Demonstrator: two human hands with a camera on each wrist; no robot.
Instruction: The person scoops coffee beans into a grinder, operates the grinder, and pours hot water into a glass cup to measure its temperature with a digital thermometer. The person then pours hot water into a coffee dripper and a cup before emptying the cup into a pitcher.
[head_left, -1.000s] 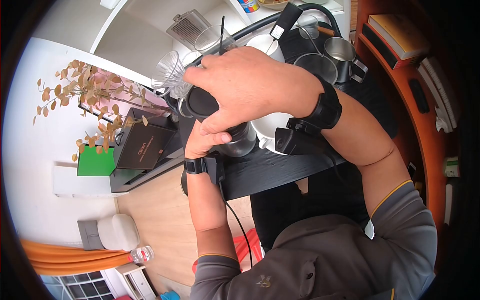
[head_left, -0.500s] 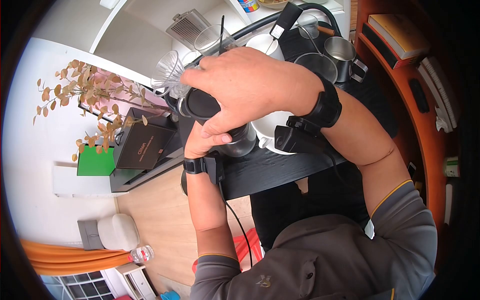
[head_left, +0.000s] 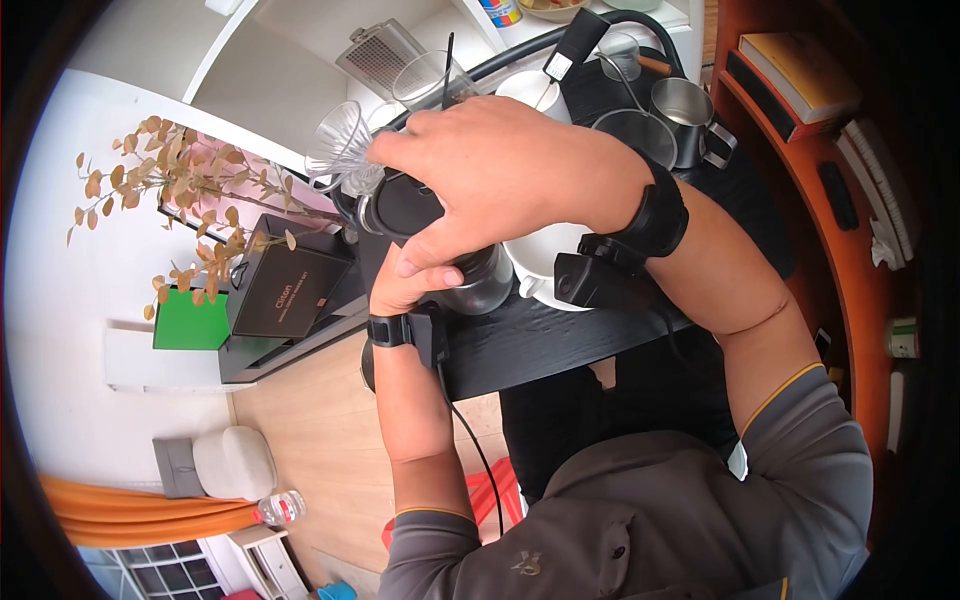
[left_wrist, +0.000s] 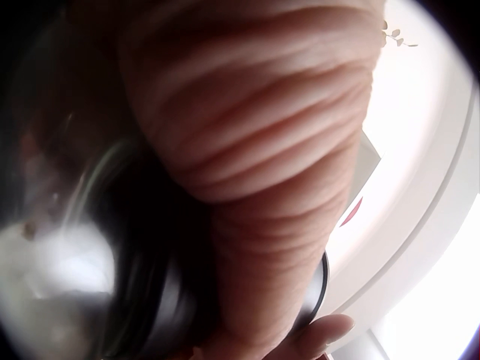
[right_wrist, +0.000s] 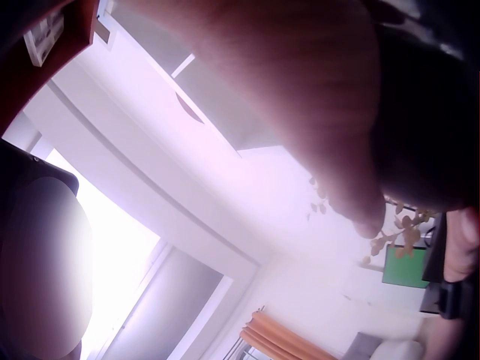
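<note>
My right hand (head_left: 520,170) arches over a black cylinder (head_left: 405,208) with a metal rim and grips it from above, thumb pointing down its near side. From below and the left, my left hand (head_left: 400,285) holds the same cylinder, its fingers mostly hidden under the right hand. A clear glass vessel (head_left: 487,292) shows just beneath the hands, and a white cup (head_left: 535,258) stands beside it. In the left wrist view, the left hand's creased palm (left_wrist: 270,150) fills the middle. The right wrist view has the dark cylinder (right_wrist: 431,127) next to the right hand.
A ribbed glass dripper (head_left: 340,140) stands left of the hands. Behind are a glass beaker (head_left: 430,78), another white cup (head_left: 530,88) and a metal pitcher (head_left: 682,105). The black table's edge (head_left: 560,350) runs near the body. A dark box (head_left: 290,280) sits left.
Both hands keep their hold on the black cylinder. The right hand and the cylinder's top have shifted only slightly; the head view has moved a little.
</note>
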